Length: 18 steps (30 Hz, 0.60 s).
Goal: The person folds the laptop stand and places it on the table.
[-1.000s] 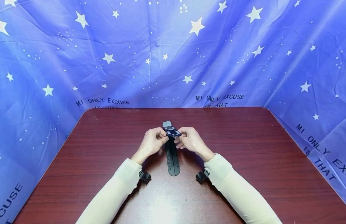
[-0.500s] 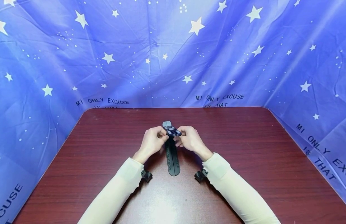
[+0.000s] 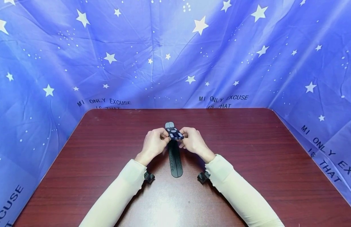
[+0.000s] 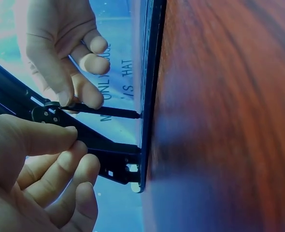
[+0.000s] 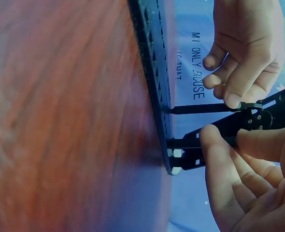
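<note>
In the head view a black folding stand stands mid-table, its long slotted base (image 3: 175, 167) flat on the wood. The upper plate (image 3: 174, 134), with pale pads on top, is raised and tilted above the base. My left hand (image 3: 153, 143) pinches the plate's left side between thumb and fingers. On the opposite side, my right hand (image 3: 194, 141) pinches it with thumb and index finger, the other fingers curled beneath. Both wrist views show a thin support leg (image 4: 113, 112) running from the plate's hinge (image 5: 254, 119) down to the base.
The dark red wooden table (image 3: 107, 135) extends around the stand. A blue star-patterned curtain (image 3: 135, 37) with printed words hangs behind and at both sides. Black wrist cameras (image 3: 149, 177) sit at the pale sleeves (image 3: 116, 192).
The plate's near edge has dipped slightly. Both forearms have shifted a little inward, while the hands keep their grip and the base stays in place.
</note>
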Each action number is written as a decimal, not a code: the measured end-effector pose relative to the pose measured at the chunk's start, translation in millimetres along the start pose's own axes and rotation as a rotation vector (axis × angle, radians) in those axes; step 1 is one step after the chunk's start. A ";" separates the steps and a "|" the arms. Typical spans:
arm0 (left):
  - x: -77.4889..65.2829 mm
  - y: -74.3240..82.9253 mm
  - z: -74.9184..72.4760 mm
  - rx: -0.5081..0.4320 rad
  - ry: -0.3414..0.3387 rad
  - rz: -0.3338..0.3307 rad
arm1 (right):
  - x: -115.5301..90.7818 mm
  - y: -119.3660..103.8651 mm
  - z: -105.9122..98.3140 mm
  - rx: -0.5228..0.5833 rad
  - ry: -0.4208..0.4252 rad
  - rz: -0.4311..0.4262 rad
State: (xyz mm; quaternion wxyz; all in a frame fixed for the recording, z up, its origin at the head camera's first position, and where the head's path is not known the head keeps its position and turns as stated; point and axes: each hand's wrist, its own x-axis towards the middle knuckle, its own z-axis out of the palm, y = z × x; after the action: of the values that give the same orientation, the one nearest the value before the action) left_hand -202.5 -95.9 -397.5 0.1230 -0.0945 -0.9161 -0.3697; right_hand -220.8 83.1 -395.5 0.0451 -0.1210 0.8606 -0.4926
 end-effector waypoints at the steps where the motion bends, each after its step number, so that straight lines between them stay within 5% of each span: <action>1: 0.0 0.1 -0.3 0.008 0.001 -0.002 | -0.1 -0.1 -0.1 -0.008 0.004 -0.002; 18: 0.7 0.5 -4.0 0.078 0.027 0.048 | -4.1 -4.9 -3.6 -0.239 0.081 -0.130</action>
State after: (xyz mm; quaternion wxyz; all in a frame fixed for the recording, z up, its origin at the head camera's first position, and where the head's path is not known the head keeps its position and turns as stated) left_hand -202.4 -98.2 -394.2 0.1477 -0.1068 -0.9256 -0.3318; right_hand -216.7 84.7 -389.6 -0.0363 -0.1609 0.9047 -0.3929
